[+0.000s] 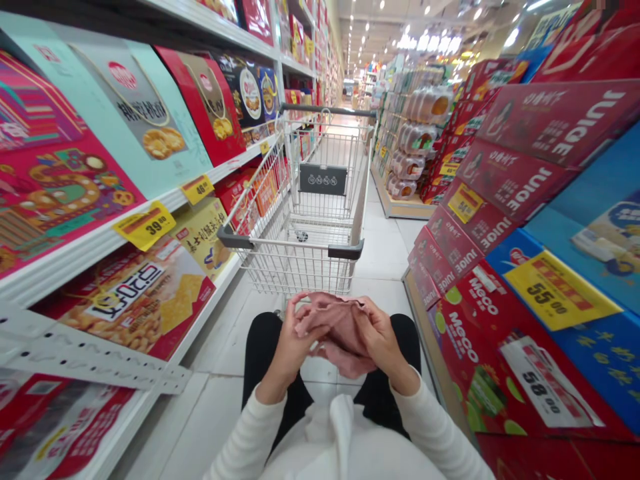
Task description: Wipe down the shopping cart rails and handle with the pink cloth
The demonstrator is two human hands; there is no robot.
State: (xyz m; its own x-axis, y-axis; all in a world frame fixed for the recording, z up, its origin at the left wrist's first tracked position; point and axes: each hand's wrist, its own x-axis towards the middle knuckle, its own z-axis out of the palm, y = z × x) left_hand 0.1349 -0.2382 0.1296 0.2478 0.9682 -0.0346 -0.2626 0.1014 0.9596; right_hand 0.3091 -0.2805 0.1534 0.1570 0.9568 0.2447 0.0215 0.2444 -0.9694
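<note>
A dusty-pink piece of cloth (345,327), crumpled and folded, hangs between my two hands above my knees. On its left side, my left hand (295,337) grips the fabric, the thumb lying over it. My right hand (383,337) pinches the other side near the upper edge. Folds of the cloth hide some of my fingertips. What kind of cloth item it is, I cannot tell. Just beyond my hands stands a wire shopping cart (310,257) with dark grey corner guards; its basket shows no goods.
Shelves (185,193) with gift boxes and yellow price tags run along my left. Stacked red drink cartons (500,193) and a blue box (600,200) rise close on my right. Past the cart, the tiled aisle (345,153) leads away beside stacked plastic-wrapped packs (423,133).
</note>
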